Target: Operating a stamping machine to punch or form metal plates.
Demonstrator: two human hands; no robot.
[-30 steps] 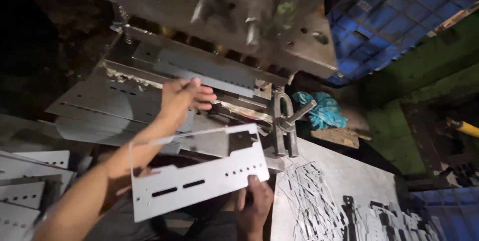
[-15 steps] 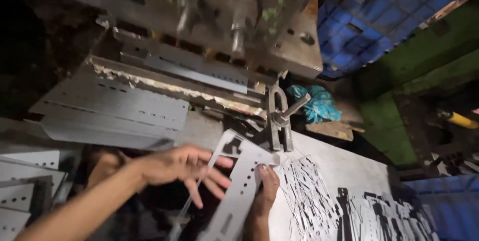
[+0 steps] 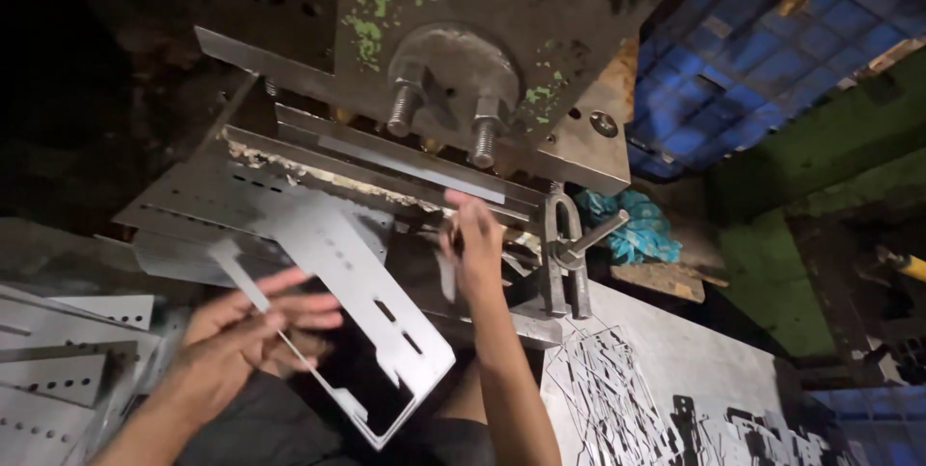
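Observation:
My left hand (image 3: 253, 326) at the lower left grips a flat punched sheet-metal plate (image 3: 362, 278) by its thin side arm. The plate tilts, and its slotted end points down toward the right. My right hand (image 3: 475, 239) reaches up to the front edge of the press die (image 3: 405, 177), fingers against the metal. A small pale strip (image 3: 447, 278) shows beside its thumb. Whether the hand holds that strip is unclear. More perforated sheet (image 3: 207, 201) lies on the die bed behind the plate.
The heavy press ram with two bolts (image 3: 444, 104) hangs above the die. A steel clamp (image 3: 564, 254) stands right of my right hand, with a teal cloth (image 3: 637, 230) behind it. Punched plates (image 3: 58, 370) are stacked at left. Scrap strips (image 3: 627, 398) litter the table, and a blue crate (image 3: 772, 70) stands beyond.
The plate passed from in front of me to my left side and now hangs from my left hand. My right hand let go of it and rose to the die.

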